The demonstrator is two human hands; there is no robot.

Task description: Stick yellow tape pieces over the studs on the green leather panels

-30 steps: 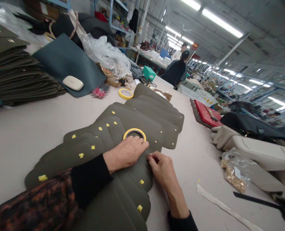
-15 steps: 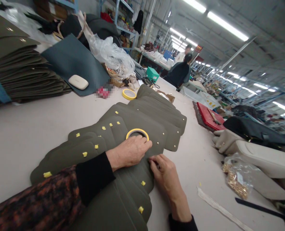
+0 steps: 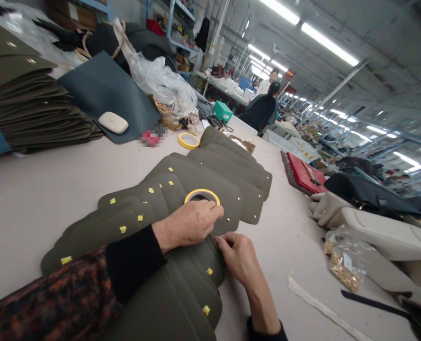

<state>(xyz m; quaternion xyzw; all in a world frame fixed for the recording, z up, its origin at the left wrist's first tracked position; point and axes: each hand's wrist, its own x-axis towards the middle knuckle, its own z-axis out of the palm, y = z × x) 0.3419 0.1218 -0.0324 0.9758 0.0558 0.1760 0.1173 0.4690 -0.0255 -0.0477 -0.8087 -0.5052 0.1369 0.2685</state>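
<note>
Right hand (image 3: 241,258) lower; red sign (image 3: 289,75) illegible

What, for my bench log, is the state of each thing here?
left hand: closed on near tape roll
right hand: fingertips together at olive panels
far tape roll: lying flat, unheld
olive panels: overlapping, several with yellow tape bits
panel stack: piled at left
clear bag: holds gold pieces
overhead lights: lit

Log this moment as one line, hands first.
Left hand: at yellow tape roll, grip unclear | Right hand: at edge of olive panels | Nearby: yellow bits on panels, second roll on table
</note>
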